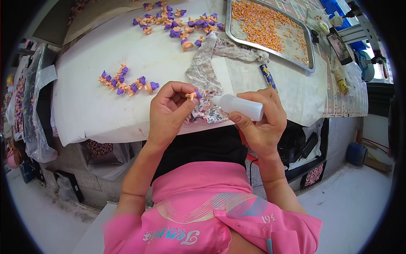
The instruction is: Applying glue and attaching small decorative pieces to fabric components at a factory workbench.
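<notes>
Between the thumb and fingers of my left hand (pixel 169 111) is a small peach-coloured figurine piece (pixel 193 96) with a purple top. My right hand (pixel 264 120) grips a white squeeze bottle (pixel 242 106), tilted on its side, its nozzle pointing left at the piece. Whether the tip touches the piece is too small to tell. Under both hands lies a crumpled floral cloth (pixel 207 76), running from the table's front edge up toward the tray. A short row of similar peach and purple pieces (pixel 127 83) lies left of my left hand.
A larger cluster of peach and purple pieces (pixel 175 23) sits at the far middle. At far right is a metal tray (pixel 270 49) of small orange and pink parts. A dark blue patterned tube (pixel 267 77) lies below it. A phone (pixel 339 45) is mounted on a stand at right.
</notes>
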### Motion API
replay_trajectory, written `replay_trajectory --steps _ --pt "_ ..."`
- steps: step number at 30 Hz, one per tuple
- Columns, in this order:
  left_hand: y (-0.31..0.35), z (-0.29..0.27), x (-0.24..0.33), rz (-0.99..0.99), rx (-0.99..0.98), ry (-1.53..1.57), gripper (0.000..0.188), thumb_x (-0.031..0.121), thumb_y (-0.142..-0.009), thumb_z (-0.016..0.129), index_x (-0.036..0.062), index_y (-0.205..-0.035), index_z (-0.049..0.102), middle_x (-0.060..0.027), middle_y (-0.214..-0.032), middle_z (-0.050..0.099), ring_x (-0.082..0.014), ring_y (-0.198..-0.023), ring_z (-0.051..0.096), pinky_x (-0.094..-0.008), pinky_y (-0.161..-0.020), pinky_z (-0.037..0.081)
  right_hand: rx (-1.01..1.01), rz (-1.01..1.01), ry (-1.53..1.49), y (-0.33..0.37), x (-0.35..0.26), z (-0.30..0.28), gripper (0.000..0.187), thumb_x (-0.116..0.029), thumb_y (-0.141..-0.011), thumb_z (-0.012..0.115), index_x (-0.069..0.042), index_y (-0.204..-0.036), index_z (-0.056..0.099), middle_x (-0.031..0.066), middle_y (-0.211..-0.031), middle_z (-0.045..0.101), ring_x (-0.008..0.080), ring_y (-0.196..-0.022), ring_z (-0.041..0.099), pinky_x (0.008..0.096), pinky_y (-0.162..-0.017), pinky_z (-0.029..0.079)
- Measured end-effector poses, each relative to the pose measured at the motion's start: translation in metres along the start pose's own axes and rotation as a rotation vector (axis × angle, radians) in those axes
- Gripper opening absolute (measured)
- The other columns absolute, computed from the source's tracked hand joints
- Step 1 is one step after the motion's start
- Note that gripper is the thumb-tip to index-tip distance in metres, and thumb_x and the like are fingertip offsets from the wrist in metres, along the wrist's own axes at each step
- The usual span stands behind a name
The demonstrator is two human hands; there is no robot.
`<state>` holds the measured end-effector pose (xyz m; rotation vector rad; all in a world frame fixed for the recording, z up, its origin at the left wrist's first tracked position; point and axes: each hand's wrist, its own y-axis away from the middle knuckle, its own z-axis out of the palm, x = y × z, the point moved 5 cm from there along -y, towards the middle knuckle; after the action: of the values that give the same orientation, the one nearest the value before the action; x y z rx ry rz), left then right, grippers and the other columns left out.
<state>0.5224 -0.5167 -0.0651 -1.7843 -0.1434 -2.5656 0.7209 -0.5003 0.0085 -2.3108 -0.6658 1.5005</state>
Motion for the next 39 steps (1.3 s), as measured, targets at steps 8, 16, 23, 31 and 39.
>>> replay_trajectory --steps 8,16,23,31,39 --pt "0.002 -0.001 -0.001 0.0 -0.003 -0.009 0.02 -0.006 -0.085 0.065 -0.001 -0.103 0.059 -0.0053 -0.104 0.061 -0.0084 -0.091 0.058 -0.022 -0.081 0.048 -0.001 0.024 -0.004 0.002 0.001 0.001 0.037 -0.017 -0.068 0.086 -0.004 -0.098 0.069 0.0067 -0.078 0.058 0.0178 -0.067 0.055 0.0285 -0.058 0.044" --pt "0.0 -0.008 -0.004 -0.001 -0.006 -0.001 0.02 -0.006 -0.085 0.065 -0.0006 -0.103 0.058 -0.0058 -0.104 0.061 -0.0086 -0.092 0.058 -0.0222 -0.082 0.048 0.027 0.046 -0.032 0.005 0.005 0.004 0.036 -0.017 -0.07 0.086 -0.002 -0.097 0.068 0.0063 -0.08 0.059 0.0163 -0.068 0.055 0.028 -0.059 0.044" --pt "-0.009 0.013 -0.002 0.008 -0.003 -0.001 0.02 -0.007 -0.085 0.065 -0.0003 -0.102 0.058 -0.0064 -0.105 0.061 -0.009 -0.092 0.058 -0.0224 -0.083 0.048 0.075 0.347 -0.203 -0.002 0.044 -0.004 0.028 -0.012 -0.081 0.075 0.001 -0.1 0.06 0.0078 -0.097 0.06 0.0124 -0.089 0.058 0.0247 -0.078 0.046" --pt "-0.019 0.035 0.004 -0.013 0.02 -0.052 0.018 -0.006 -0.085 0.065 0.0005 -0.1 0.057 -0.0071 -0.107 0.06 -0.0092 -0.091 0.057 -0.0223 -0.081 0.047 -0.163 0.28 0.07 -0.04 0.076 -0.007 0.024 -0.018 -0.086 0.07 -0.002 -0.102 0.061 0.0099 -0.09 0.063 0.0186 -0.081 0.058 0.0308 -0.071 0.047" --pt "-0.015 0.035 0.009 -0.011 0.017 -0.047 0.019 -0.007 -0.085 0.064 0.0008 -0.101 0.057 -0.0081 -0.109 0.06 -0.0096 -0.091 0.058 -0.0226 -0.081 0.048 -0.171 -0.096 0.254 -0.077 0.073 -0.024 0.018 -0.013 -0.085 0.066 -0.005 -0.101 0.067 0.0112 -0.095 0.065 0.0317 -0.092 0.056 0.0415 -0.086 0.044"
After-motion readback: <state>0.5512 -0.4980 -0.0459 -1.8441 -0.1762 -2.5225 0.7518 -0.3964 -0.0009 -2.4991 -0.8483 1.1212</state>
